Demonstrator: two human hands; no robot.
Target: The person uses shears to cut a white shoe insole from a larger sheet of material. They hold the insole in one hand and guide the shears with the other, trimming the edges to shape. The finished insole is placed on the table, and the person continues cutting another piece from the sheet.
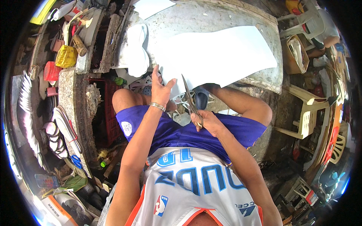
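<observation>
A large white sheet (218,52) with a curved outline lies on the worn table and hangs over its near edge toward my lap. My left hand (162,89) holds the sheet's near left corner, thumb and index finger spread along it; the other fingers are partly hidden. In my right hand (206,121) is a pair of dark metal scissors (189,94), blades pointing up and away from me. Their tips overlap the near edge of the sheet, and the blades look almost together. Left of the sheet rest white sole-shaped pieces (137,51).
Another white sheet (152,7) lies at the far edge of the table (260,81). On the left bench are a yellow bundle (66,56), sole-shaped pieces (68,126) and blue-handled scissors (76,161). Plastic chairs (307,113) and a cardboard box (296,54) stand at right.
</observation>
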